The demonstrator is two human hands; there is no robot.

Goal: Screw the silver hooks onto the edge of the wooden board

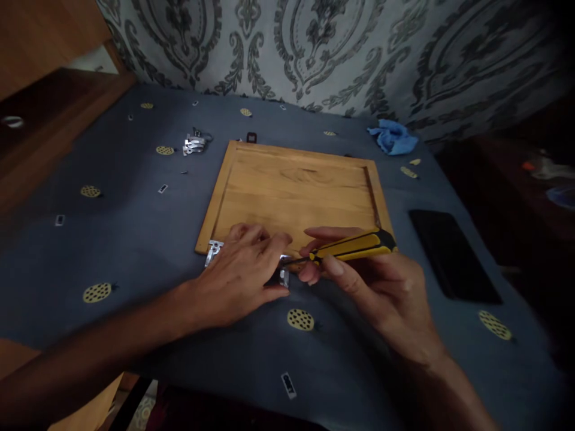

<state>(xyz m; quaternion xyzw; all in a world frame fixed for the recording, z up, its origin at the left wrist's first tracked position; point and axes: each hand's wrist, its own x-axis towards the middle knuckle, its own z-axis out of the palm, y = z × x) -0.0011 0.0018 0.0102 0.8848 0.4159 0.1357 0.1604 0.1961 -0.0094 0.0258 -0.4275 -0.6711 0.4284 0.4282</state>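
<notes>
A wooden cabinet door (296, 185) with a raised frame lies flat on the cloth. My right hand (381, 293) grips a yellow and black screwdriver (353, 245), held nearly level with its shaft pointing left. The shaft's tip reaches a metal hinge (284, 276) at the door's near edge; whether it sits in a screw head I cannot make out. Over that hinge is my left hand (242, 266), fingers on the door and thumb at the near side, closed round the hinge and partly hiding it. A second metal hinge (214, 251) shows at the near left corner.
Loose metal hinge parts (196, 142) lie beyond the door at left, near a small dark piece (251, 137). A crumpled blue cloth (393, 137) is at the far right, and a black phone (453, 254) lies right of the door. Wooden furniture (58, 120) borders the left side.
</notes>
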